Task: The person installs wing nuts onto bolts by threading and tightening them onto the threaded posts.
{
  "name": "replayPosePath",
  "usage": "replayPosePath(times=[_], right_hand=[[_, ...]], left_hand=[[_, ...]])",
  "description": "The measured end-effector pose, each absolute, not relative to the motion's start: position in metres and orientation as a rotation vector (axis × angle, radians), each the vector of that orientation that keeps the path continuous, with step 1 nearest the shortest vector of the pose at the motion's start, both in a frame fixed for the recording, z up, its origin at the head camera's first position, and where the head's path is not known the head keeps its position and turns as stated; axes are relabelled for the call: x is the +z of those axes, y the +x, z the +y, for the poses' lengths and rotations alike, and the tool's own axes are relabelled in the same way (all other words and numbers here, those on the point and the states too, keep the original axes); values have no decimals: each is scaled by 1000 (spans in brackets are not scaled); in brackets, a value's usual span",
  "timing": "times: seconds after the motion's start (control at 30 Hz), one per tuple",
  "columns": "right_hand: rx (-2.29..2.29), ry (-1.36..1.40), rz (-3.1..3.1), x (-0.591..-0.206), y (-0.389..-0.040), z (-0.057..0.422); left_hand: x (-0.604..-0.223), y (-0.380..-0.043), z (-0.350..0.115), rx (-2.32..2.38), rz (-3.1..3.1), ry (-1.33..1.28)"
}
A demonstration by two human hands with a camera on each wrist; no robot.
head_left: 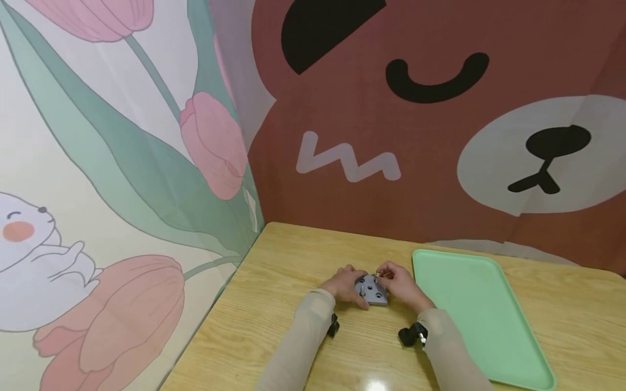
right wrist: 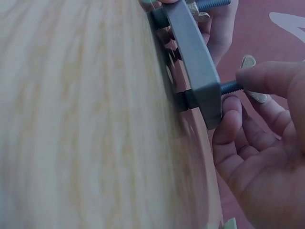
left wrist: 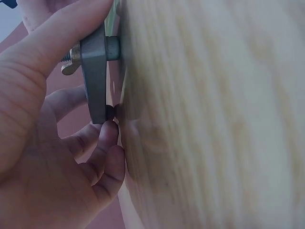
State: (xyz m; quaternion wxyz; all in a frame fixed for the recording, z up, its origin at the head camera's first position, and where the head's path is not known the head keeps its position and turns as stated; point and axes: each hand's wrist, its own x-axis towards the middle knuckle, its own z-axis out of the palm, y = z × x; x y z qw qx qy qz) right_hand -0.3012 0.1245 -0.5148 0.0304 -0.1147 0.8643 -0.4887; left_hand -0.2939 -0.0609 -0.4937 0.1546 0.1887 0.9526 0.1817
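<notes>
A grey metal plate (head_left: 370, 298) with several holes is held just over the table by my left hand (head_left: 344, 285), its thumb on the near side and fingers round the far edge. One bolt through the plate carries a brass-coloured wing nut (left wrist: 72, 67); its round head (left wrist: 113, 47) shows underneath, close to the tabletop. At the far corner, my right hand (head_left: 398, 282) pinches a second wing nut (right wrist: 248, 62) between thumb and fingers. This nut sits at the end of a dark threaded bolt (right wrist: 231, 87) that sticks up from the plate.
A light green tray (head_left: 469, 293) lies on the wooden table (head_left: 254, 320) to the right of my right hand. Black wrist cameras (head_left: 413, 335) are strapped to both forearms. Printed cloth walls (head_left: 342, 206) stand behind and to the left of the table.
</notes>
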Motion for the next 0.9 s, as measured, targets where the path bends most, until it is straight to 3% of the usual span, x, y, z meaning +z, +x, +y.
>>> replayPosePath(times=[0.9], right_hand=[[-1478, -322, 2680, -514, -299, 125]], left_hand=[[-493, -293, -61, 530, 2732, 531]])
